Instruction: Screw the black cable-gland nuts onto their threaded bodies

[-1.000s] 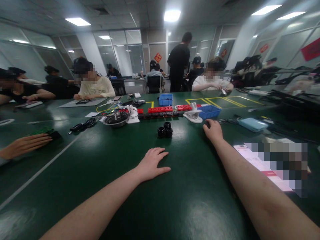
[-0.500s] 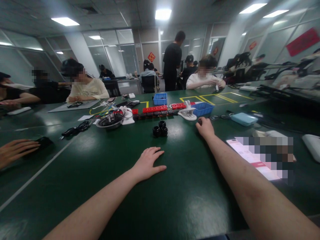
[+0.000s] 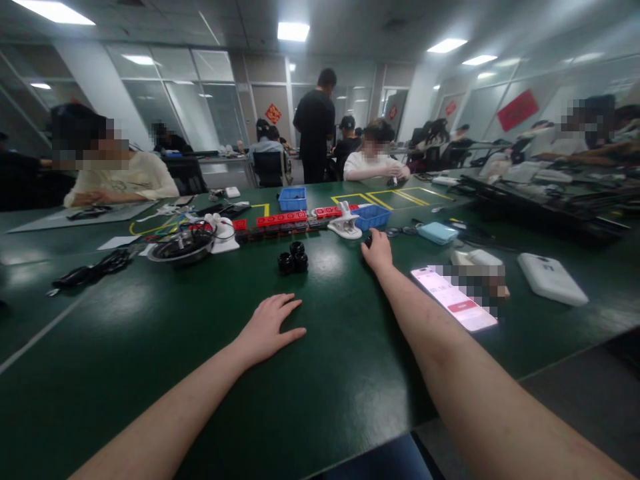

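Note:
My left hand [image 3: 267, 325] lies palm down on the green tabletop, its fingers spread and holding nothing. Just beyond its fingertips stands a small pile of glossy black round pieces [image 3: 293, 259], one resting on top of the others. My right hand [image 3: 379, 251] is stretched farther forward, with its fingers closed around a small black rounded object [image 3: 369, 241]. Most of that object is covered by the fingers, so its kind is unclear. Close to this hand are a white clip-like stand [image 3: 346, 225] and a blue bin [image 3: 373, 217].
A row of red and black blocks [image 3: 281, 220] runs across the table. A metal bowl [image 3: 180, 250] with dark contents sits left. Right of my forearm lie a lit phone [image 3: 457, 300], a light-blue case [image 3: 438, 233] and a white box [image 3: 553, 278]. Other people sit around the table.
The view has turned to the right, so the whole scene sits farther left. Both hands keep about the same place on the table. A co-worker's hand at the left has left the view.

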### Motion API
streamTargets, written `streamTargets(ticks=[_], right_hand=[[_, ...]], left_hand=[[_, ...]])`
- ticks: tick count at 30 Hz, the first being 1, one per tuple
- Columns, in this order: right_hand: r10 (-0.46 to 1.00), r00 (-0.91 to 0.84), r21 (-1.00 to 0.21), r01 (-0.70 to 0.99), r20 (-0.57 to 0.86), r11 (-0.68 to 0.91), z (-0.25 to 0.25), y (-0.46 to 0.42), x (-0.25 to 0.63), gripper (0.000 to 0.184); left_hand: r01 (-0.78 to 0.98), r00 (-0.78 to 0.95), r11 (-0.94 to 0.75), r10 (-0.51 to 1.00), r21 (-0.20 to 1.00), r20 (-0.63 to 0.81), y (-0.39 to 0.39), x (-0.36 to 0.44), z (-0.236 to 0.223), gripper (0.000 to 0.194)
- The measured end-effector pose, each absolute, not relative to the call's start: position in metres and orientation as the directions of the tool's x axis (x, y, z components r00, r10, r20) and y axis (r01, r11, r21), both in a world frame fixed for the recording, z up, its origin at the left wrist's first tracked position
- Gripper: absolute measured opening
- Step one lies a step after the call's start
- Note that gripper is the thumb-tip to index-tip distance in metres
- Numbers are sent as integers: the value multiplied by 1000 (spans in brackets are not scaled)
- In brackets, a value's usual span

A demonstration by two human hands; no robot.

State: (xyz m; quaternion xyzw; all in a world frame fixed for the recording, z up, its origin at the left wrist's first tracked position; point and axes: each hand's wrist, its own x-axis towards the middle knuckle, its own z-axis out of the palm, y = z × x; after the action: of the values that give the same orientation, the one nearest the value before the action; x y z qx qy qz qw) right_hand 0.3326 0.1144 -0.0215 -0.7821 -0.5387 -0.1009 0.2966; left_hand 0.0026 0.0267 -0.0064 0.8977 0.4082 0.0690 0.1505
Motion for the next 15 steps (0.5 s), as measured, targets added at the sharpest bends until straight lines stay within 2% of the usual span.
streamTargets(ticks=[8,15], right_hand=[[779,388,-332,911,492,-244,-23,117,335,34],[769,389,-319,914,507,-252,-23,116,333,31]], left_hand=[[720,656,-619,754,312,-17,25,4,-3,66],[726,651,-610,758,319,-31,26,4,-4,68]])
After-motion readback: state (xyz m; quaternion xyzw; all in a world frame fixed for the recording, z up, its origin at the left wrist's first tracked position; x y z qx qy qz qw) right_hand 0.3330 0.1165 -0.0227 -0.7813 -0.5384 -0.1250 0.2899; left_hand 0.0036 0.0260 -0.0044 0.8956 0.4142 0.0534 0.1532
